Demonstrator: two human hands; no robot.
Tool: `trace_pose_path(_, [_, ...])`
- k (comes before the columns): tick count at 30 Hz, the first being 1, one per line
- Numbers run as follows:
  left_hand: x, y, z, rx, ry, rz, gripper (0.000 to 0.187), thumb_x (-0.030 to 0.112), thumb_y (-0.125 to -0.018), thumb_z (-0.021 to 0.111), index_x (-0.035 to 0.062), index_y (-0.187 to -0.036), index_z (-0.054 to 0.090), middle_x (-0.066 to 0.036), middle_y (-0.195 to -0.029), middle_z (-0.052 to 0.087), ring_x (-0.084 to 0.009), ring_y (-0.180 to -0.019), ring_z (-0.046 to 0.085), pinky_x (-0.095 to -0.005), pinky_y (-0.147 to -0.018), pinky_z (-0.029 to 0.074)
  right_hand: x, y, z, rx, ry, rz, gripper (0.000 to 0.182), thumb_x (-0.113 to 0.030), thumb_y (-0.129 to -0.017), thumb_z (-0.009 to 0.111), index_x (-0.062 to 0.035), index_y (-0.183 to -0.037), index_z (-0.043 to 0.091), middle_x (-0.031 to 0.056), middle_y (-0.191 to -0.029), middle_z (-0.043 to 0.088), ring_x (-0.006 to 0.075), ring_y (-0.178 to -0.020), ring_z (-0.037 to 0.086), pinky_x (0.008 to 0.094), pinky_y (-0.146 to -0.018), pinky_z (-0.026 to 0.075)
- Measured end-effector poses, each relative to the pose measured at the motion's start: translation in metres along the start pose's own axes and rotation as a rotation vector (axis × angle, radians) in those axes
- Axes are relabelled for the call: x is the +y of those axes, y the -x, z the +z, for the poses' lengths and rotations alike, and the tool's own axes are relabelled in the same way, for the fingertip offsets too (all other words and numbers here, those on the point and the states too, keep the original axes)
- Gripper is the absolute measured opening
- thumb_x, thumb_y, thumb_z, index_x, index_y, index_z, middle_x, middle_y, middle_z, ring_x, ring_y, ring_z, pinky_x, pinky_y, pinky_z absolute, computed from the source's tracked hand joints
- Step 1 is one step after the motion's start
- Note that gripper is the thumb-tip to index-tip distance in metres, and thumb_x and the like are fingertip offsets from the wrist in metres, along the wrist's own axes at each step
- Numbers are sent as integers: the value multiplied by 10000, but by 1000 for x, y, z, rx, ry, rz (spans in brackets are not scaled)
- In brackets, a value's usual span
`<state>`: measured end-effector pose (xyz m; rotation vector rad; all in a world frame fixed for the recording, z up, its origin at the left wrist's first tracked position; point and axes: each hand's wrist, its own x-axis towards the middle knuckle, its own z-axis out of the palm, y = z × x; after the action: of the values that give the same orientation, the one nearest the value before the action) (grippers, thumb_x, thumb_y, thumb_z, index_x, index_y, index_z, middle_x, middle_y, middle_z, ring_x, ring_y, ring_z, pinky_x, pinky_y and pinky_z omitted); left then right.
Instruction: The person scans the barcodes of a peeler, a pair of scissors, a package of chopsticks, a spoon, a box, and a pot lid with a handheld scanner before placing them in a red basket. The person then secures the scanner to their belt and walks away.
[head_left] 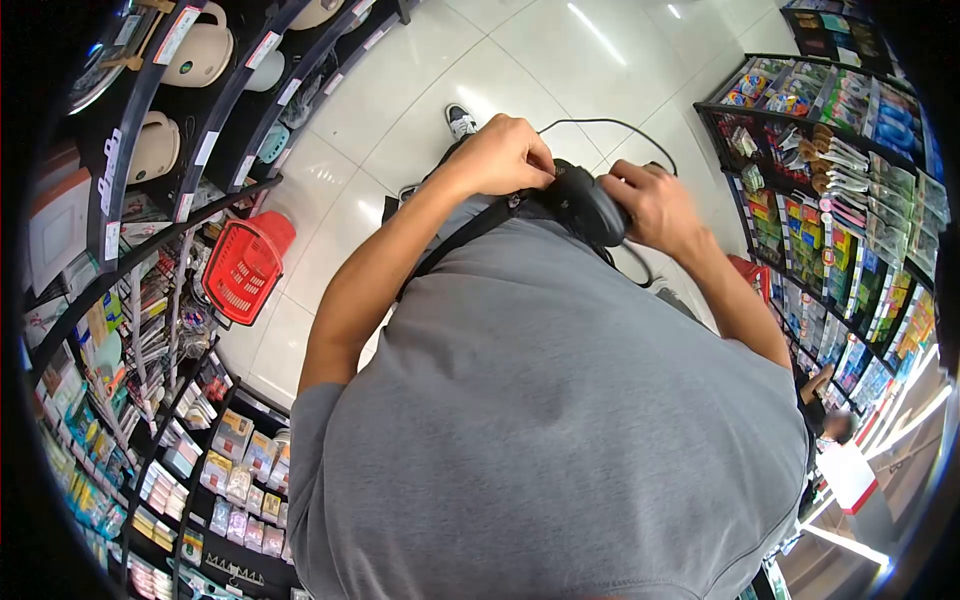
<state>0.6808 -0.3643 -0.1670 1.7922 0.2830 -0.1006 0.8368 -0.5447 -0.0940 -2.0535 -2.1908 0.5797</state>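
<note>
A small black waist bag (585,203) sits at the front of my waist, with a black strap (468,238) running off to the left. My left hand (508,157) is closed, its fingertips pinched at the bag's upper left edge; what lies between them is hidden. On the other side my right hand (655,208) has its fingers curled against the bag's right end, gripping it. A thin black cable (628,124) loops from near my left hand round to behind my right hand. Part of it hangs below the bag.
Shelves of household goods curve along the left, with a red shopping basket (243,270) beside them. A rack of packaged goods (825,180) stands at right. Pale floor tiles (420,70) lie ahead. Another person (835,425) is at the far right.
</note>
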Motion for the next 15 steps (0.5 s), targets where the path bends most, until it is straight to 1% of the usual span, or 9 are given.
trace_pose_path(4, [-4, -2, -3, -7, 76, -111, 203, 112, -664, 698, -34, -805, 701, -134, -701, 682, -174, -659, 653, -269, -633, 509, -2, -3, 15, 24, -28, 12, 279, -63, -684, 602, -89, -962, 588, 94, -853, 588, 283, -670, 611, 376, -651, 501])
trace_pose_path(6, [-4, -1, -4, 10, 85, -131, 195, 107, -665, 695, -33, -801, 702, -124, -687, 678, -164, -632, 641, -263, -607, 502, -8, -4, 11, -102, 21, 109, 307, -59, -683, 599, -93, -988, 597, 97, -839, 585, 291, -656, 613, 381, -621, 502])
trace_pose_path(8, [-6, -2, -3, 28, 88, -148, 187, 102, -666, 691, -32, -797, 702, -115, -673, 674, -155, -605, 630, -257, -582, 494, -10, -9, 5, -120, 39, 93, 313, -53, -682, 599, -101, -991, 599, 92, -804, 585, 295, -636, 612, 387, -588, 497])
trace_pose_path(10, [-13, -6, -1, 10, 195, -260, 174, 100, -669, 684, -26, -787, 705, -88, -643, 662, -131, -558, 606, -254, -540, 484, -13, -15, -2, -255, 106, 119, 324, -38, -682, 594, -109, -999, 599, 85, -774, 587, 294, -625, 610, 392, -579, 493])
trace_pose_path(11, [-15, -8, -1, -31, 266, -323, 168, 103, -665, 682, -14, -783, 709, -65, -622, 650, -113, -535, 592, -252, -521, 484, -15, -17, -5, -267, 133, 113, 282, -62, -723, 581, -132, -995, 606, 83, -749, 593, 284, -620, 616, 385, -561, 487])
trace_pose_path(12, [-14, -8, -1, 2, 225, -253, 168, 116, -654, 687, 7, -779, 715, -70, -627, 656, -117, -536, 592, -255, -532, 489, -17, -17, -7, -246, 145, 93, 282, -62, -723, 581, -132, -995, 606, 83, -749, 593, 284, -620, 616, 385, -561, 487])
trace_pose_path(13, [-8, -7, -2, 33, 176, -262, 180, 152, -647, 693, 29, -775, 722, -81, -648, 667, -122, -554, 605, -264, -555, 498, -18, -18, -8, -292, 225, 90, 224, -85, -750, 560, -139, -962, 609, 80, -733, 596, 279, -624, 619, 386, -564, 485])
trace_pose_path(14, [-5, -8, -5, -20, 173, -280, 202, 193, -639, 710, 51, -782, 729, -95, -681, 682, -149, -604, 634, -280, -607, 512, -17, -20, -9, -330, 312, 84, 173, -109, -776, 539, -146, -929, 612, 78, -717, 598, 274, -629, 623, 387, -568, 484])
trace_pose_path(15, [-5, -11, -3, 4, 67, -238, 212, 207, -637, 724, 68, -798, 734, -107, -716, 690, -185, -661, 657, -300, -652, 521, -17, -20, -11, -357, 358, 57, 186, -133, -791, 539, -168, -957, 614, 75, -725, 604, 256, -627, 627, 380, -559, 477])
